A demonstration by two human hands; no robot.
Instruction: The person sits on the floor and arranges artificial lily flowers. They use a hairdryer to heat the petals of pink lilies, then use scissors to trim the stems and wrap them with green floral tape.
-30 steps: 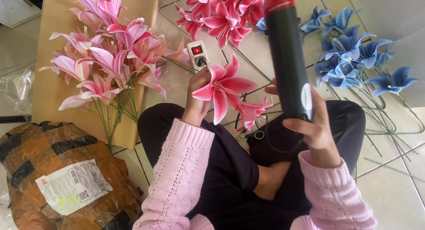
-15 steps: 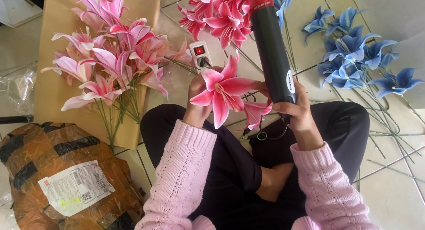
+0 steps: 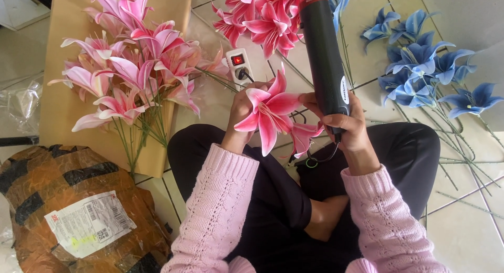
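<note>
I sit cross-legged on a tiled floor in a pink knitted sweater. My left hand (image 3: 242, 106) holds a pink artificial lily (image 3: 268, 114) from behind, its petals spread toward the camera. My right hand (image 3: 346, 125) grips a black heat gun (image 3: 323, 52) with a red band, held upright and pointing away from me. The fingers of my right hand also touch the lily's petals. The gun's cord (image 3: 315, 156) loops down over my lap.
A pile of light pink lilies (image 3: 131, 68) lies on brown paper (image 3: 63, 105) at left. Dark pink lilies (image 3: 257, 15) lie ahead, blue ones (image 3: 425, 68) at right. A white power strip (image 3: 239, 65) with a lit switch sits ahead. A taped brown parcel (image 3: 73, 210) lies lower left.
My right hand has brought the heat gun leftward and closer to the lily, and its fingers now touch the petals. The left hand keeps the flower in place.
</note>
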